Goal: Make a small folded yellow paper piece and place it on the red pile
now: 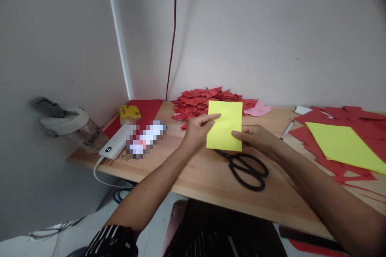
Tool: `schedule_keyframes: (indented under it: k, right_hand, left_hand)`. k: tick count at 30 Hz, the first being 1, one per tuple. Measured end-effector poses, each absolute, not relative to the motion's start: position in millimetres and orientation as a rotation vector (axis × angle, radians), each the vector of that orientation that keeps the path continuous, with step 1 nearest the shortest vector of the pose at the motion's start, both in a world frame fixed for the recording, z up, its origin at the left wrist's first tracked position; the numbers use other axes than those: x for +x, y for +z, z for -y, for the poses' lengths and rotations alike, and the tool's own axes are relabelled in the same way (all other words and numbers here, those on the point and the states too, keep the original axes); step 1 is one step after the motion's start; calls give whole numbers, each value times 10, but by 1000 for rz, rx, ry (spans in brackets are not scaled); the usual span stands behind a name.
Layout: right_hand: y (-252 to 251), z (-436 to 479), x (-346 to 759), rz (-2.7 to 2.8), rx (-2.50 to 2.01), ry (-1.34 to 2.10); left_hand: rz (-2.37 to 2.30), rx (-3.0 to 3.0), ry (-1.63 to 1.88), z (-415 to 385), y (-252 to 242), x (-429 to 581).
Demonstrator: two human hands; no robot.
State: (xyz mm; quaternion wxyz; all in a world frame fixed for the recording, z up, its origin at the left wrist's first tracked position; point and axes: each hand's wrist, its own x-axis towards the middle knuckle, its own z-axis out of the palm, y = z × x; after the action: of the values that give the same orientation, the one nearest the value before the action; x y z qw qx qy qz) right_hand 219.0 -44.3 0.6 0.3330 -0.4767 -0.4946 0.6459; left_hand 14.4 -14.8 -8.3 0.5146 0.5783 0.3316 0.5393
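A plain yellow sheet of paper is held upright above the table, between my two hands. My left hand grips its left side, with the index finger and thumb lying across the front. The right edge is pinched by my right hand, its thumb on the front face and the other fingers behind. Below the paper, black-handled scissors lie on the table, their blades partly hidden by the sheet. Behind it sits a heap of cut red paper pieces.
More yellow sheets rest on red paper scraps at the right, near a pen. Pink paper lies behind. Leftward are a blurred phone, a white power strip, a yellow packet and a lidded bottle.
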Motion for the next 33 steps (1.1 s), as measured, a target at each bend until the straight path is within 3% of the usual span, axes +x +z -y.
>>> schedule_keyframes:
  k: [11,18,24,33]
  right_hand:
    - [76,423,2302,1605,-1365,1319]
    - [223,871,2240,2395,-1686,725]
    - [122,1183,2182,2448,-1986,412]
    - [26,1119,2476,2271,-1755,705]
  left_hand:
    - [-899,1094,1407,84,49,17]
    - [-798,792,1433,6,99,-76]
    - [-700,735,1437,23,155,-95]
    - [-702,736,1466,-11,159,-99]
